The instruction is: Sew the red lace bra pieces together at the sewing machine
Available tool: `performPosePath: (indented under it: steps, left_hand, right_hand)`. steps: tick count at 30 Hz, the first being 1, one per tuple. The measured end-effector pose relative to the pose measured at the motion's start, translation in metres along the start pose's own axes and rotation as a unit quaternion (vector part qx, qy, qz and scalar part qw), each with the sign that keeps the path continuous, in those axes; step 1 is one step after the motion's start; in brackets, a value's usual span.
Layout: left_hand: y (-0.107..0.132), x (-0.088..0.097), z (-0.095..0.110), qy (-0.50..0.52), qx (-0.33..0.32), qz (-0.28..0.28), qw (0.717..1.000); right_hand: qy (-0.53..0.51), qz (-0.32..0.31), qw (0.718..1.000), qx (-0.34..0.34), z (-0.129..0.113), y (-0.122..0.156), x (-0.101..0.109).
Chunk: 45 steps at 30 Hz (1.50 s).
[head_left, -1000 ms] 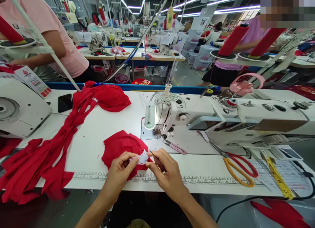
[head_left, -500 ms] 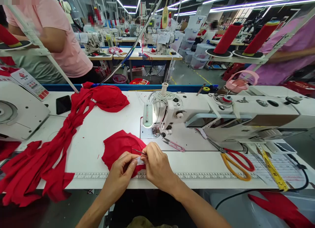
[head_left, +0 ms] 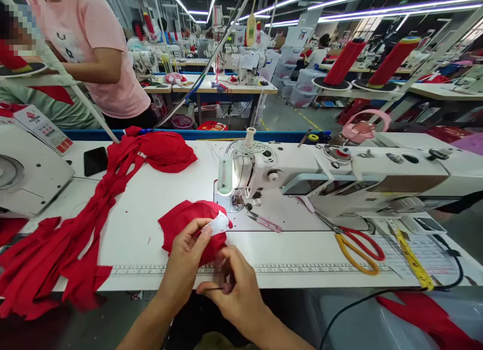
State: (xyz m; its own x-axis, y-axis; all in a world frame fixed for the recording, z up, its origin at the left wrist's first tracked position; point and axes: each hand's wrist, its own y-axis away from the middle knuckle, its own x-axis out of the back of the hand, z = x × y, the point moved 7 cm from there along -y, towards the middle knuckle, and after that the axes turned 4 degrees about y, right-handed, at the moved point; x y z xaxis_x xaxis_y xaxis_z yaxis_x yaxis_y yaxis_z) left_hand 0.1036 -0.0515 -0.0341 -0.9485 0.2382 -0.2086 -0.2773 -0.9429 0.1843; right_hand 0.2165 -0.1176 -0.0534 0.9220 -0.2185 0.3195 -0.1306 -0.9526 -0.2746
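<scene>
Head view: left fingers [head_left: 203,239] pinch a white piece [head_left: 220,223], right fingers [head_left: 237,262] seemingly grip a dark tool [head_left: 214,288]

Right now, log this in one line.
left hand: pinching white piece over red cloth; right hand: holding thin dark item; rest: scissors by sewing machine

And it was a sewing workshop, unmistakably; beyond the right hand [head_left: 241,289] sat a white sewing machine [head_left: 377,167], with scissors [head_left: 337,231] and a yellow tape measure [head_left: 411,259] out to that hand's right; past those, red thread cones [head_left: 345,63]; far ahead of the left hand [head_left: 186,249], tables [head_left: 222,88] bearing more machines [head_left: 249,63] ran back under long strip lights [head_left: 213,5], stacked plastic bins [head_left: 304,94] alongside!
</scene>
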Motion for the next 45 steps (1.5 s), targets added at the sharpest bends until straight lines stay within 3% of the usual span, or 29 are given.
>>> performPosePath:
  steps: [3,6,9,11,14,17,22,24,26,27,28,29,31,32,33,35,37,38,39,41,43,45]
  left_hand:
    - [0.000,-0.014,0.009,-0.018,-0.026,-0.114,0.993]
    - [-0.006,-0.008,0.013,-0.161,-0.084,-0.203,0.962]
    - [-0.016,0.000,0.007,-0.323,-0.142,-0.230,0.907]
    - [-0.020,0.001,0.005,-0.377,-0.183,-0.227,0.879]
    - [-0.015,0.004,0.008,-0.385,-0.227,-0.185,0.875]
    - [0.004,0.006,0.008,-0.394,-0.276,-0.151,0.864]
    - [0.043,-0.011,-0.025,-0.500,-0.375,-0.178,0.760]
    - [0.054,-0.009,-0.030,-0.504,-0.415,-0.175,0.736]
    - [0.058,0.008,-0.018,-0.478,-0.420,-0.144,0.758]
    - [0.055,0.024,-0.005,-0.462,-0.404,-0.107,0.782]
    - [0.048,0.042,0.008,-0.465,-0.354,-0.063,0.809]
    - [0.041,0.060,0.024,-0.484,-0.312,-0.007,0.817]
    - [0.027,0.089,0.060,-0.535,-0.262,0.105,0.796]
    - [0.019,0.092,0.074,-0.568,-0.249,0.116,0.776]
    - [0.009,0.088,0.081,-0.601,-0.241,0.097,0.756]
    - [-0.009,0.073,0.083,-0.666,-0.243,0.081,0.700]
    - [-0.018,0.051,0.072,-0.696,-0.283,0.094,0.653]
    - [-0.018,0.038,0.063,-0.686,-0.325,0.098,0.644]
    - [-0.015,0.024,0.052,-0.660,-0.373,0.084,0.647]
    - [-0.005,-0.006,0.020,-0.593,-0.451,-0.031,0.667]
    - [0.004,-0.026,-0.013,-0.555,-0.464,-0.157,0.673]
    - [0.007,-0.031,-0.036,-0.558,-0.441,-0.198,0.675]
  right_hand:
    - [-0.043,0.045,0.998,-0.024,0.009,0.001,-0.003]
    - [-0.088,0.013,0.995,-0.036,0.016,-0.006,0.006]
    - [-0.149,-0.035,0.986,-0.066,0.023,-0.008,0.017]
    - [-0.177,-0.034,0.978,-0.103,0.031,-0.007,0.026]
    - [-0.215,-0.006,0.963,-0.160,0.042,-0.003,0.041]
    - [-0.191,0.049,0.971,-0.136,0.040,-0.006,0.059]
    - [-0.047,0.074,0.995,-0.056,0.016,-0.009,0.073]
    - [-0.007,0.050,0.998,-0.049,0.007,-0.007,0.078]
    - [0.039,-0.025,0.998,-0.049,-0.004,-0.004,0.087]
    - [0.073,-0.074,0.993,-0.049,-0.010,-0.004,0.094]
    - [0.119,-0.117,0.985,-0.049,-0.014,-0.005,0.105]
    - [0.176,-0.151,0.972,-0.040,-0.019,-0.008,0.119]
    - [0.282,-0.191,0.940,0.014,-0.029,-0.021,0.146]
    - [0.324,-0.198,0.924,0.046,-0.033,-0.029,0.157]
    - [0.364,-0.191,0.908,0.080,-0.035,-0.038,0.165]
    - [0.437,-0.118,0.882,0.132,-0.037,-0.051,0.172]
    - [0.458,-0.033,0.874,0.161,-0.032,-0.051,0.160]
    - [0.442,-0.006,0.879,0.178,-0.028,-0.046,0.147]
    - [0.411,0.004,0.891,0.192,-0.021,-0.039,0.132]
    - [0.364,-0.006,0.905,0.221,-0.004,-0.023,0.100]
    - [0.350,-0.055,0.897,0.264,0.011,-0.012,0.074]
    - [0.352,-0.091,0.888,0.281,0.024,-0.011,0.066]
